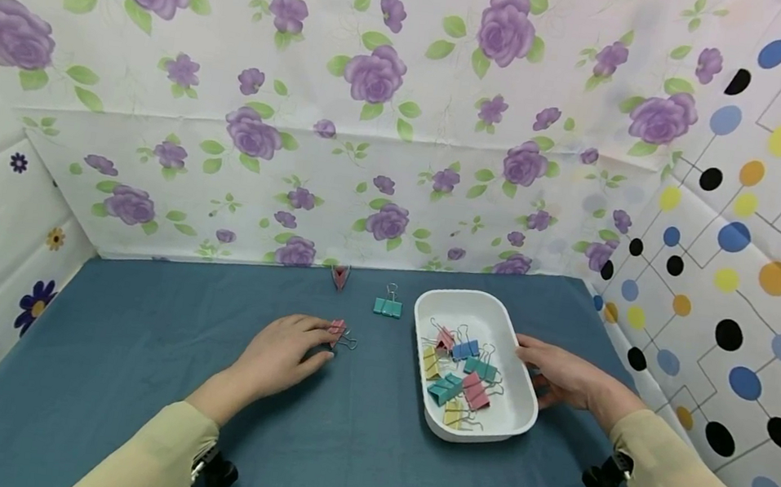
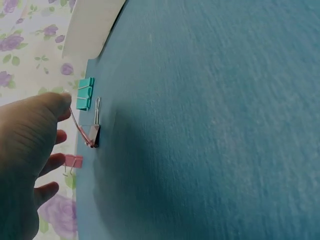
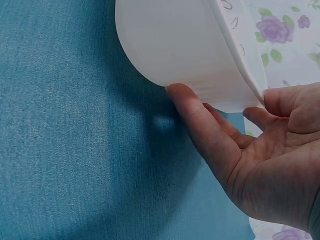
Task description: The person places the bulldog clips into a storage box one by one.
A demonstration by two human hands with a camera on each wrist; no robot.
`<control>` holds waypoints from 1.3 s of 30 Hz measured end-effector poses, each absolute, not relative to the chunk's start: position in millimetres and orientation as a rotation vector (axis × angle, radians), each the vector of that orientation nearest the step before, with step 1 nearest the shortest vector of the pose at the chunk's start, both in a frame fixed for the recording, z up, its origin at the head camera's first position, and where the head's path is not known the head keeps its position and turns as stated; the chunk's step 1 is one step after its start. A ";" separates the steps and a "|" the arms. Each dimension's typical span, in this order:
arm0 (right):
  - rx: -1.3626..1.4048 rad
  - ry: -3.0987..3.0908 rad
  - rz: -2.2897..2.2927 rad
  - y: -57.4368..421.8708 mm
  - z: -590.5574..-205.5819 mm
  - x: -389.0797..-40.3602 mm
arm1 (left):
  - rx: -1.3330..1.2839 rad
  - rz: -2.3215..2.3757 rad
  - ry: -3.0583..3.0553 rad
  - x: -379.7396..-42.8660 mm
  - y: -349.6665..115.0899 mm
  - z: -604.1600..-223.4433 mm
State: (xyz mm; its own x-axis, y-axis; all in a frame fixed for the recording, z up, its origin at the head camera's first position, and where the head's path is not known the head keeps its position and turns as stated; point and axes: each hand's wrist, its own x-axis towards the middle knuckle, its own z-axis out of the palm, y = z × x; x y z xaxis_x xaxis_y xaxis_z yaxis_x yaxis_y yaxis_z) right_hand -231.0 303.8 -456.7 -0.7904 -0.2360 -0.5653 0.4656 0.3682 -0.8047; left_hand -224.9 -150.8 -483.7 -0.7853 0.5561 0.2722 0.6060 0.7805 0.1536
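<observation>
Head view: gathering clips [image 1: 465, 350], I judge — my left hand [image 1: 281, 353], half-curled, touches a pink clip [image 1: 337, 327], grip unclear; my right hand [image 1: 561, 371] grips the tray [image 1: 510, 395] — next needs a firm pinch.

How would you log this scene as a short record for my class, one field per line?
container: white plastic tray
inside: seven binder clips: two pink, two yellow, two teal, one blue
outside: three more, two pink, one teal
left grip: at the nearer pink clip; whether pinching it, unclear
right grip: holds the tray's right side
surface: blue cloth
behind: rose-print sheet
</observation>
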 end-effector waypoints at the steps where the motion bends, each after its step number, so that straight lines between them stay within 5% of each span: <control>1: 0.203 2.015 -1.469 304.0 -457.0 -231.0 | -0.895 -0.347 -2.750 -225.2 -149.3 -482.5; 39: 0.208 2.018 -1.469 303.9 -456.2 -230.4 | -0.622 -0.303 -2.600 -245.6 -109.4 -487.4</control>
